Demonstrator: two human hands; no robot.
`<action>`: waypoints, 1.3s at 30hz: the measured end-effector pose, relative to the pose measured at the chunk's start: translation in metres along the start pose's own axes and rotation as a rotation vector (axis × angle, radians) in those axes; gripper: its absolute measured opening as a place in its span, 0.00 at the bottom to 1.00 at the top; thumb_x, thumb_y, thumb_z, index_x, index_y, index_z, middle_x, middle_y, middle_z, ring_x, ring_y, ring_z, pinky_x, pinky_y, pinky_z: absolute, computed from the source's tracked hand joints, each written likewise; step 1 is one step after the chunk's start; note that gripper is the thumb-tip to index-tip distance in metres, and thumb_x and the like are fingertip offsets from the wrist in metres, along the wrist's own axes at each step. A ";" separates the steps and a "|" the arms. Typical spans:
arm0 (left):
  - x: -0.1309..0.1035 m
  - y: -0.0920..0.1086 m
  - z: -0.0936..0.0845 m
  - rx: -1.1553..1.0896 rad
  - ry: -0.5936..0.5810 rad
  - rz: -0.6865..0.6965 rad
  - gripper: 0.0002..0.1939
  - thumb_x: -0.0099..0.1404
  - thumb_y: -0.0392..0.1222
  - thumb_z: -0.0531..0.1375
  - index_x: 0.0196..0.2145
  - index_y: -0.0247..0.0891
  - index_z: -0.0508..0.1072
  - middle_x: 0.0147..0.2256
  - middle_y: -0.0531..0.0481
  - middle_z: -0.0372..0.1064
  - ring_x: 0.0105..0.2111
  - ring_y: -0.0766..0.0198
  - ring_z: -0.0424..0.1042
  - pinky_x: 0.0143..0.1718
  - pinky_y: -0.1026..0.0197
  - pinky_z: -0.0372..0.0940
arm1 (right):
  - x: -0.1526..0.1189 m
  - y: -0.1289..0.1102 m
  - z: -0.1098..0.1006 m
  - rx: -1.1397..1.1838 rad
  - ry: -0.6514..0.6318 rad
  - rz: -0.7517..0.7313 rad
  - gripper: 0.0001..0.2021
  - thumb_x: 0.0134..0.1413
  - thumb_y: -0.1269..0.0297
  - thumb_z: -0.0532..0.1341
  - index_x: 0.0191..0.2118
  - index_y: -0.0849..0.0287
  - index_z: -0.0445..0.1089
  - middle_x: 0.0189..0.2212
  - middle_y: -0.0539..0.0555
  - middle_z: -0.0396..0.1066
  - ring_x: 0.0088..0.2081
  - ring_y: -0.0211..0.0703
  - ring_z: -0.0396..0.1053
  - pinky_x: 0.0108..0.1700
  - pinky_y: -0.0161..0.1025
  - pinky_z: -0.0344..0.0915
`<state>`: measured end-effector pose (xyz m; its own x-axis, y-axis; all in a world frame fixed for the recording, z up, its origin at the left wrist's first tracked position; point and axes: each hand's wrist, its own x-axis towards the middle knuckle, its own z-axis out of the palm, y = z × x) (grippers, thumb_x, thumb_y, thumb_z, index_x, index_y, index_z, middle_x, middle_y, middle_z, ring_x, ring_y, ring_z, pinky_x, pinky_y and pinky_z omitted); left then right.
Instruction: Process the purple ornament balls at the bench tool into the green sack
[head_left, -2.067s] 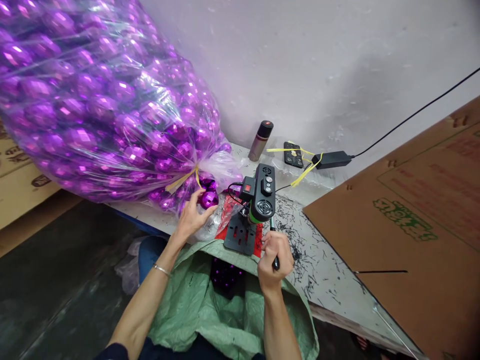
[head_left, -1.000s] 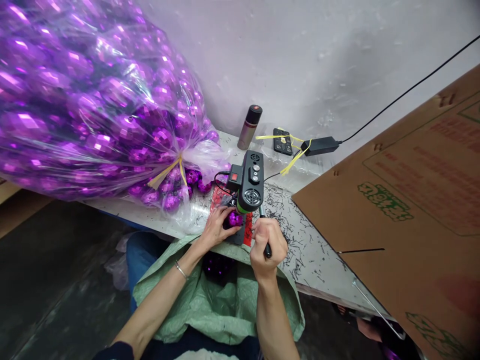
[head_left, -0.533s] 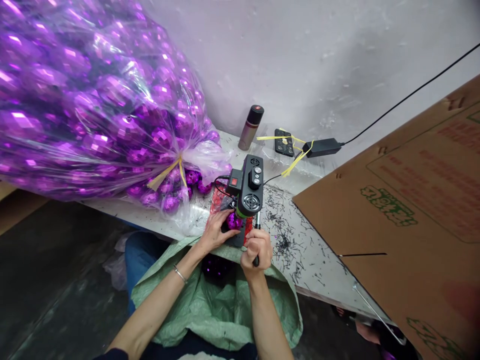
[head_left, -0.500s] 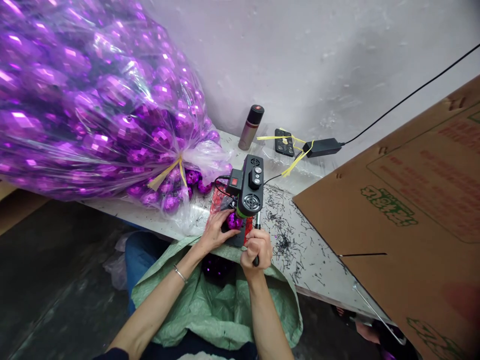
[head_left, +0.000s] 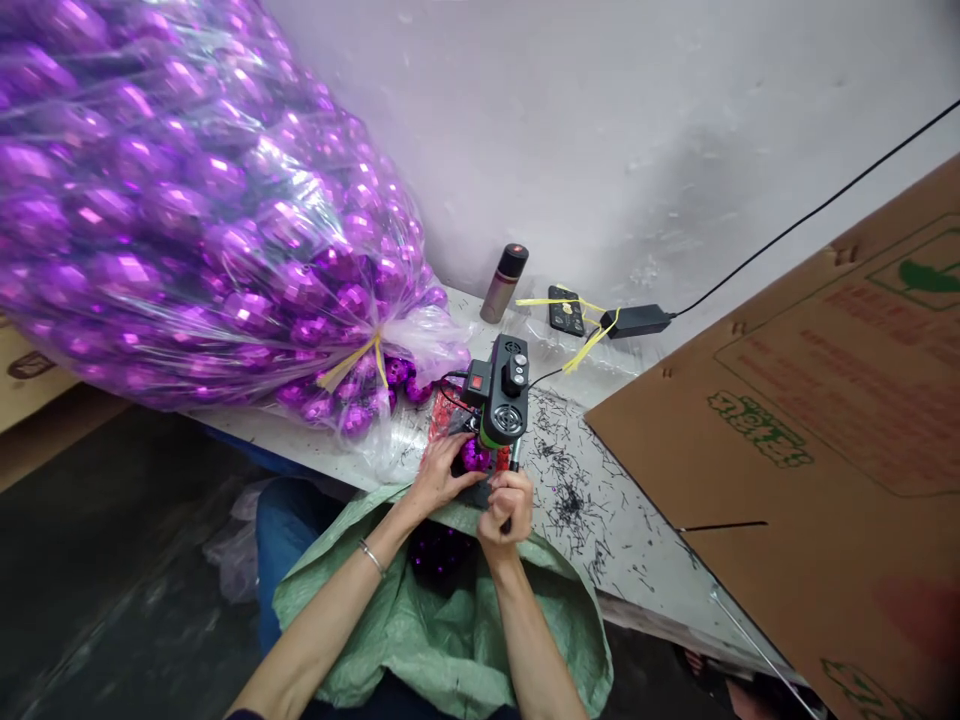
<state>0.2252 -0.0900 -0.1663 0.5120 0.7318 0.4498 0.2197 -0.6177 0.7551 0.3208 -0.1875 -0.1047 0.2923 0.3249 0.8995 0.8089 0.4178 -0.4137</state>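
Note:
A shiny purple faceted ball (head_left: 475, 456) sits under the head of a small black bench drill press (head_left: 508, 390). The fingers and thumb of my left hand (head_left: 442, 478) curl around the ball from the left, holding it on the machine's base. My right hand (head_left: 508, 505) is closed in a fist around the press's lever handle (head_left: 515, 456), whose dark end shows below the fingers. Directly below both hands, a green woven sack (head_left: 420, 630) gapes across my lap, with dark purple balls (head_left: 441, 552) inside. The drill's tip is hidden.
A big clear bag of purple balls (head_left: 225, 240), tied with yellow ribbon, fills the left. Behind the press are a spray can (head_left: 504, 283), a phone-like black item (head_left: 565, 311) and a power adapter (head_left: 636, 321). Black shavings (head_left: 574, 490) litter the table; a cardboard box (head_left: 810, 430) stands right.
The whole view has shifted, so the press and table appear slightly lower. Both hands keep their places, left on the ball and right on the lever handle, with only slight movement.

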 end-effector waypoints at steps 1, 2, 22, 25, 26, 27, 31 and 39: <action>0.000 0.000 0.000 0.000 0.000 0.004 0.33 0.61 0.55 0.69 0.59 0.38 0.69 0.54 0.38 0.74 0.55 0.46 0.73 0.57 0.43 0.66 | 0.000 -0.001 0.000 0.004 -0.010 0.000 0.15 0.70 0.66 0.47 0.29 0.56 0.59 0.29 0.49 0.63 0.30 0.37 0.65 0.38 0.41 0.66; 0.001 0.000 0.000 0.001 -0.002 0.006 0.33 0.61 0.55 0.69 0.59 0.38 0.69 0.54 0.37 0.74 0.56 0.46 0.73 0.57 0.43 0.66 | 0.002 -0.002 -0.001 0.010 -0.013 0.007 0.16 0.70 0.67 0.47 0.28 0.56 0.59 0.28 0.49 0.63 0.30 0.37 0.65 0.36 0.40 0.65; -0.027 0.015 -0.010 -0.094 0.068 -0.054 0.31 0.64 0.51 0.67 0.61 0.41 0.66 0.58 0.39 0.70 0.60 0.48 0.69 0.61 0.43 0.65 | 0.069 -0.041 -0.014 0.063 -0.035 0.252 0.16 0.68 0.70 0.52 0.25 0.56 0.60 0.24 0.48 0.61 0.30 0.37 0.65 0.34 0.38 0.60; -0.053 0.027 -0.027 -0.024 0.032 0.016 0.34 0.63 0.54 0.67 0.62 0.42 0.65 0.57 0.39 0.71 0.59 0.48 0.70 0.60 0.43 0.66 | 0.066 -0.040 -0.015 0.051 -0.038 0.218 0.16 0.67 0.71 0.52 0.26 0.56 0.60 0.24 0.48 0.62 0.30 0.37 0.65 0.35 0.38 0.60; -0.061 0.031 -0.033 0.005 -0.009 0.062 0.36 0.61 0.57 0.68 0.62 0.43 0.65 0.56 0.39 0.71 0.58 0.48 0.71 0.59 0.43 0.67 | 0.065 -0.039 -0.015 0.047 -0.041 0.214 0.16 0.67 0.71 0.52 0.26 0.56 0.60 0.25 0.48 0.62 0.30 0.37 0.65 0.35 0.38 0.60; -0.069 0.034 -0.039 0.033 -0.053 0.109 0.39 0.59 0.59 0.69 0.63 0.43 0.65 0.55 0.39 0.72 0.56 0.47 0.72 0.58 0.43 0.67 | 0.064 -0.039 -0.015 0.045 -0.045 0.212 0.16 0.67 0.72 0.52 0.26 0.56 0.60 0.25 0.48 0.62 0.30 0.37 0.64 0.34 0.38 0.60; -0.065 0.031 -0.053 0.169 -0.021 0.157 0.34 0.65 0.59 0.63 0.63 0.41 0.65 0.54 0.38 0.72 0.55 0.48 0.73 0.56 0.44 0.69 | 0.063 -0.039 -0.014 0.029 -0.048 0.200 0.16 0.67 0.72 0.51 0.26 0.56 0.61 0.25 0.48 0.64 0.30 0.38 0.64 0.34 0.38 0.59; 0.071 -0.021 -0.071 0.543 0.189 -0.223 0.20 0.70 0.40 0.57 0.57 0.31 0.68 0.52 0.31 0.71 0.54 0.44 0.72 0.55 0.45 0.67 | 0.063 -0.040 -0.014 0.011 -0.063 0.146 0.16 0.66 0.75 0.51 0.25 0.56 0.58 0.25 0.48 0.63 0.29 0.36 0.65 0.32 0.36 0.60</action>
<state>0.1979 -0.0041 -0.1163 0.2598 0.8677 0.4238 0.7213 -0.4661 0.5123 0.3140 -0.1960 -0.0299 0.3731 0.4352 0.8194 0.7544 0.3717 -0.5410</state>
